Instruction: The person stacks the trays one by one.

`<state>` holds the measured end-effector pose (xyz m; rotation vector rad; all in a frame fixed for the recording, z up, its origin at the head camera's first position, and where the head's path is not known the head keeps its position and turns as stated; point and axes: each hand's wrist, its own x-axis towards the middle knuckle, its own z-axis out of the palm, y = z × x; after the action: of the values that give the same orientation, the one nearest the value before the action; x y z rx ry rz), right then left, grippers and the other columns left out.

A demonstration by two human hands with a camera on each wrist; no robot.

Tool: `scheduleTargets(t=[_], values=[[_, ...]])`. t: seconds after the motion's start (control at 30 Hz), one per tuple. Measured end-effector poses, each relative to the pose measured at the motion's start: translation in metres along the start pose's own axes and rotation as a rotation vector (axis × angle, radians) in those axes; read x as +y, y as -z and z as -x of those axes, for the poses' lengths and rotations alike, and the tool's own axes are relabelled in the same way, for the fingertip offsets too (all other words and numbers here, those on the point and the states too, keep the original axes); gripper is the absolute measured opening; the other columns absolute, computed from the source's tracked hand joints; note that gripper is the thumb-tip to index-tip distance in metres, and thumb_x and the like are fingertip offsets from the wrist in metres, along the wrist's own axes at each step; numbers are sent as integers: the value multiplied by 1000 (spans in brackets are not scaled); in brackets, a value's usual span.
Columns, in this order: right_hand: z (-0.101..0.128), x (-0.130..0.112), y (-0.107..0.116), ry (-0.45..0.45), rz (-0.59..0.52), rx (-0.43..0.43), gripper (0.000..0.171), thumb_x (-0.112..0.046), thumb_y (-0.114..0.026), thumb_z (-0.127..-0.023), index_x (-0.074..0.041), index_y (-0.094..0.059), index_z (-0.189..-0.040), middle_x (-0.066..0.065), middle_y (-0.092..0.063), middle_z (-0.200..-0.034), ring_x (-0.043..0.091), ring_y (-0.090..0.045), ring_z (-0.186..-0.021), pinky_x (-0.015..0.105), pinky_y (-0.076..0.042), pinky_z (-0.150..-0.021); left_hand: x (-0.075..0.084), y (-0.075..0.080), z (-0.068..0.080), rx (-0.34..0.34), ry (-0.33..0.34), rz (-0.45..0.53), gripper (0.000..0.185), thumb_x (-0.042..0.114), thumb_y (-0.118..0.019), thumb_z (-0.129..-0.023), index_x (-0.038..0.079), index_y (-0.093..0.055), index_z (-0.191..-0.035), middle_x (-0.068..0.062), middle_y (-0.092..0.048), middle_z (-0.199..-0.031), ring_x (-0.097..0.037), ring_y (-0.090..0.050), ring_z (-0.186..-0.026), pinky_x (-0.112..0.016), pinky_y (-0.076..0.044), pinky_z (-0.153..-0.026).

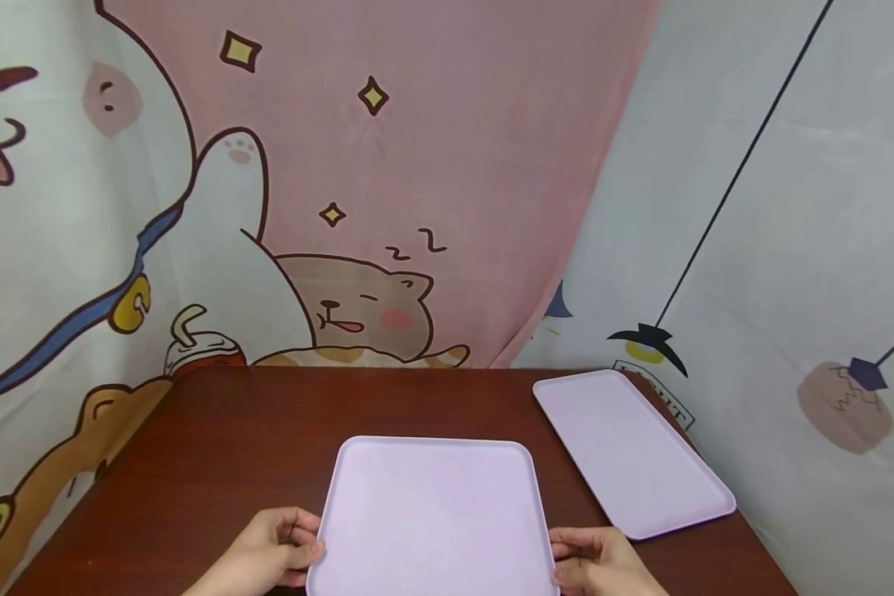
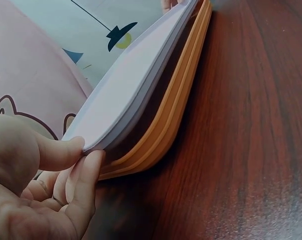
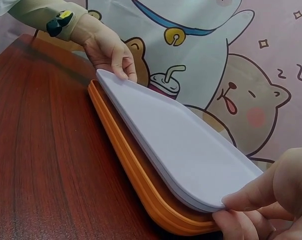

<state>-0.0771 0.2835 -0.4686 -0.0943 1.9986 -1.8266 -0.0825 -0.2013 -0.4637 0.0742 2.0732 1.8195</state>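
A lilac tray point(image 1: 434, 513) lies in front of me on the dark wooden table point(image 1: 223, 447). My left hand point(image 1: 286, 548) pinches its left edge and my right hand point(image 1: 588, 556) pinches its right edge. In the left wrist view the lilac tray point(image 2: 135, 75) is lifted a little off a stack of orange trays point(image 2: 176, 105), held between my thumb and fingers point(image 2: 83, 175). The right wrist view shows the same lilac tray point(image 3: 176, 145) raised above the orange trays point(image 3: 135, 175), with my right fingers point(image 3: 251, 200) on its near corner and my left hand point(image 3: 110, 50) at the far end.
A second lilac tray point(image 1: 629, 451) lies flat at the table's right side, reaching near the right edge. Cartoon-printed cloth point(image 1: 305, 182) hangs close behind the table and to its right. Bare wood shows on the left half of the table.
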Motion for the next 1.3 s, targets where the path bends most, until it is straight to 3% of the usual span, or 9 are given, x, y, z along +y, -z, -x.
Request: scheduleTargets(t=[0.33, 0.6, 0.87, 1.3], values=[[0, 5, 0, 9, -15, 4, 57, 4, -71, -86, 29, -49, -133, 15, -74, -108, 19, -70, -93, 30, -62, -77, -5, -2, -2, -1, 18, 4, 26, -1, -75, -94, -12, -62, -114, -9, -62, -92, -23, -64, -83, -40, -62, -70], [1, 5, -1, -9, -7, 13, 57, 4, -71, -87, 28, -49, -134, 13, -74, -108, 19, -69, -93, 31, -62, -77, -10, -1, -1, -26, -29, 18, 30, -2, -74, -93, -16, -60, -115, -9, -63, -91, -24, -64, -84, -38, -62, -68], [4, 5, 0, -9, 2, 12, 57, 4, -71, -87, 29, -49, -134, 14, -74, -108, 18, -69, -93, 30, -61, -77, -8, -2, 0, -40, -34, 25, 30, -2, -75, -93, -17, -60, -115, -9, -63, -91, -24, -65, -83, -38, -63, -68], [7, 9, 5, -8, -48, -16, 57, 2, -71, -90, 28, -48, -135, 12, -74, -110, 18, -70, -93, 32, -62, -77, -3, -5, -4, -2, 63, -48, 24, 1, -77, -95, -10, -64, -111, -7, -61, -91, -21, -64, -79, -39, -62, -70]])
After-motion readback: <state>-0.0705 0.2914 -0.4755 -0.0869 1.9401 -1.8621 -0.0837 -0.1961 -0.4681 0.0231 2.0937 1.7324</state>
